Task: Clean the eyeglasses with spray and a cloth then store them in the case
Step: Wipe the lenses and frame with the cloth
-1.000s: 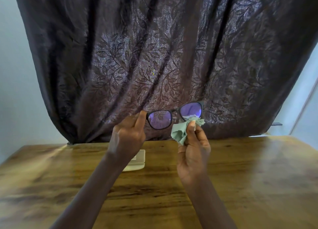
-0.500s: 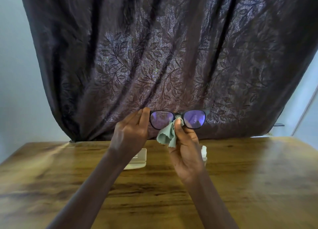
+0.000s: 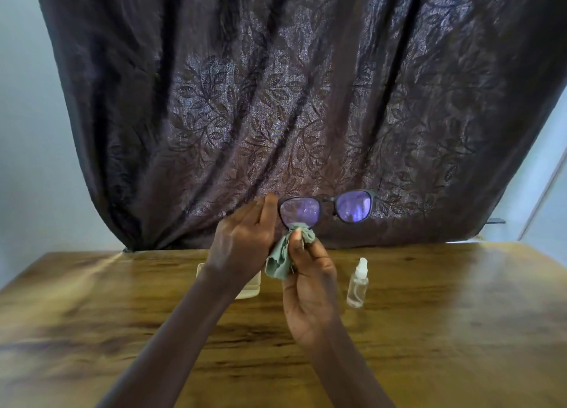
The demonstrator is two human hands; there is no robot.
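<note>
Dark-framed eyeglasses (image 3: 325,209) with purple-tinted lenses are held up in the air above the table. My left hand (image 3: 242,242) grips their left end. My right hand (image 3: 310,282) pinches a green cloth (image 3: 283,255) against the bottom of the left lens. A small clear spray bottle (image 3: 357,285) stands upright on the wooden table (image 3: 445,315), just right of my right hand. A pale translucent case (image 3: 250,288) lies behind my left wrist, mostly hidden.
A dark leaf-patterned curtain (image 3: 291,101) hangs right behind the table's far edge. Pale walls show on both sides of it. The table stretches wide to the left and right of my arms.
My right hand with the cloth has moved left, from the right lens across the bridge to the left lens. The spray bottle has come into view beside it.
</note>
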